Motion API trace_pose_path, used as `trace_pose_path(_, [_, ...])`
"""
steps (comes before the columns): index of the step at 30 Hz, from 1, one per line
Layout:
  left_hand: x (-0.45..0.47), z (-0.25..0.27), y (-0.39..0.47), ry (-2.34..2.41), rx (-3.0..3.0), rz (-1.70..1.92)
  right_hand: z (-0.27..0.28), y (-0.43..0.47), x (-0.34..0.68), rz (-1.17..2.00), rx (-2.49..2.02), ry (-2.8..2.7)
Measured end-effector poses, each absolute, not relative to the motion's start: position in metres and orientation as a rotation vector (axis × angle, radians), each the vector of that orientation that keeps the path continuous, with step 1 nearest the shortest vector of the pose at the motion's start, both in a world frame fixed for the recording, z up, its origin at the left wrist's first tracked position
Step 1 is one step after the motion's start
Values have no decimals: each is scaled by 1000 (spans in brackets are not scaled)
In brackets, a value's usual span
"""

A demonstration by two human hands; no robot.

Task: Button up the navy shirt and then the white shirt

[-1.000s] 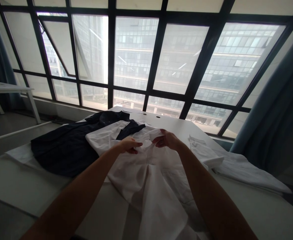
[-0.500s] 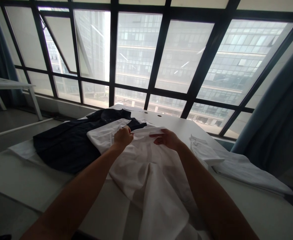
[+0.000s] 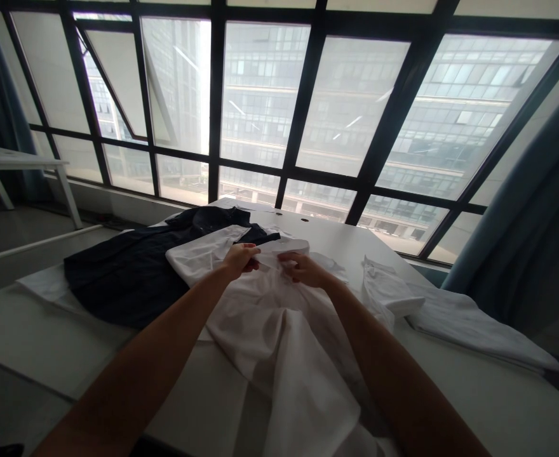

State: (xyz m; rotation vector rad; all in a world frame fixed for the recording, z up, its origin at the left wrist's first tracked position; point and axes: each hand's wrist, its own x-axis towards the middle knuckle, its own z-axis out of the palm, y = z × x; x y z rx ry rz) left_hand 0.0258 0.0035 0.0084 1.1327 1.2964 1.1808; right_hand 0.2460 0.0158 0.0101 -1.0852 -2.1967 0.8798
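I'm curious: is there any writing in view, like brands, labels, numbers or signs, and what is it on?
No text can be read anywhere.
White shirt in the hands: no legible label or brand.
Dark navy shirt: no lettering visible.
Folded white cloth at right: none visible.
Building outside the windows: hazy; any sign there would be too small or blurred to read.

1. Shows, just off centre toward eight o'clock, a left hand point(image 3: 242, 259), bare, with rounded back and slender fingers.
2. Shows, just off centre toward five o'clock, a right hand point(image 3: 305, 270), likewise bare and slim-fingered.
3. Includes, farther toward eight o'clock, a left forearm point(image 3: 155, 349), bare, broadening smoothly outward.
4. Includes, between four and five o'clock, a right forearm point(image 3: 387, 355), bare, narrowest at the wrist.
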Motion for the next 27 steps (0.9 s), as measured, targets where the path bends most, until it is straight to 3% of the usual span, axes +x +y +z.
trace_pose_path(4, [28, 9, 6, 1022, 914, 1335, 12, 11, 238, 390, -1049, -2429])
trace_pose_path(8, [33, 3, 5, 1034, 1189, 1552, 14, 12, 236, 224, -1164, -2398])
trace_pose_path(15, [50, -17, -9, 1153, 2398, 1135, 17, 12, 240, 228, -1142, -2416])
trace_pose_path(27, [56, -15, -17, 1339, 2705, 765, 23, 12, 254, 539, -1100, -2608])
